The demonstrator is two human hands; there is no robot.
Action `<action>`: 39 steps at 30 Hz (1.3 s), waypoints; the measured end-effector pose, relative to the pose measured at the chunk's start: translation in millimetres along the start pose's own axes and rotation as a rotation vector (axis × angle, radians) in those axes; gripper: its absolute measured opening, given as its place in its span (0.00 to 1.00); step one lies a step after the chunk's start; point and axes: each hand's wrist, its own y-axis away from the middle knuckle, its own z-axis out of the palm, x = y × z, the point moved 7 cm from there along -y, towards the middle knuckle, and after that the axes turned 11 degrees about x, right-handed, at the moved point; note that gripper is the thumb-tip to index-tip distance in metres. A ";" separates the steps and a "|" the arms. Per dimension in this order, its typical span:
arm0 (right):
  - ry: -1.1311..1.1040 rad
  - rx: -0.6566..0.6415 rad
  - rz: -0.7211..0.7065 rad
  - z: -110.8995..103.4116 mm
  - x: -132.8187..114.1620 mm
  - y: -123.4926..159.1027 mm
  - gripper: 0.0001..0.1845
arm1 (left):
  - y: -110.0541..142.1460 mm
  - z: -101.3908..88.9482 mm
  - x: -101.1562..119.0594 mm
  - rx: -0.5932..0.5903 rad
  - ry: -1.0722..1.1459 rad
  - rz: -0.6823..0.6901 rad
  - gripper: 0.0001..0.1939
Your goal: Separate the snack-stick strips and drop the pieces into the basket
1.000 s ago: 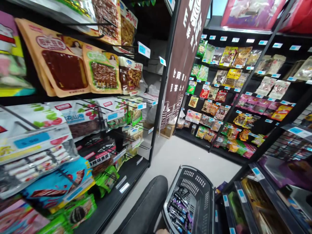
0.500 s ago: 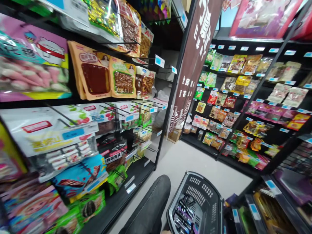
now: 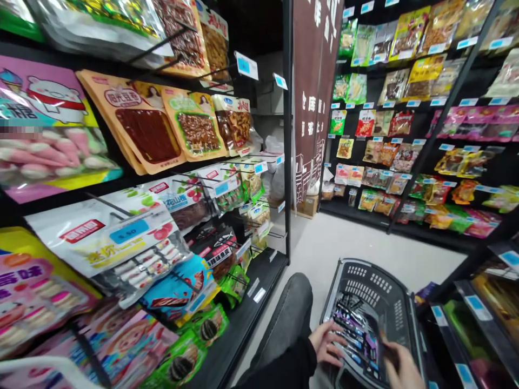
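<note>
A dark grey shopping basket (image 3: pixel 367 270) with slotted walls stands on the floor beside my bent knee (image 3: pixel 290 308). Inside it lie several small shiny packets (image 3: pixel 359 335) in purple, black and silver; what they contain cannot be read. My left hand (image 3: pixel 325 343) is over the basket's left rim, fingers apart, close to or touching the edge of the packets. On the other side of them, my right hand (image 3: pixel 403 364) has its fingers curled, blurred by motion, at a dark edge beside the packets. What it grips is hidden.
At left a black rack holds hanging snack bags (image 3: pixel 198 127), with hooks and price tags (image 3: pixel 246 65) sticking out. A brown printed panel (image 3: pixel 312 108) stands beyond. Shelves of packets (image 3: pixel 405 140) line the back; display bins (image 3: pixel 466 324) flank the basket's right side.
Both hands have come into the basket from below, to either side of the packets. The view has tilted down and shifted, so the basket appears further right.
</note>
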 end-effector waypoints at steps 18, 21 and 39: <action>0.070 -0.331 0.242 60.1 60.2 26.3 0.19 | -69.8 17.9 18.3 0.085 -0.428 -0.013 0.25; -0.097 -0.309 0.354 56.4 76.6 22.9 0.21 | -72.0 17.4 17.8 0.115 -0.431 0.003 0.24; -0.621 -0.278 0.724 13.8 74.7 25.3 0.19 | -54.5 48.1 4.2 -0.136 -0.497 -0.126 0.22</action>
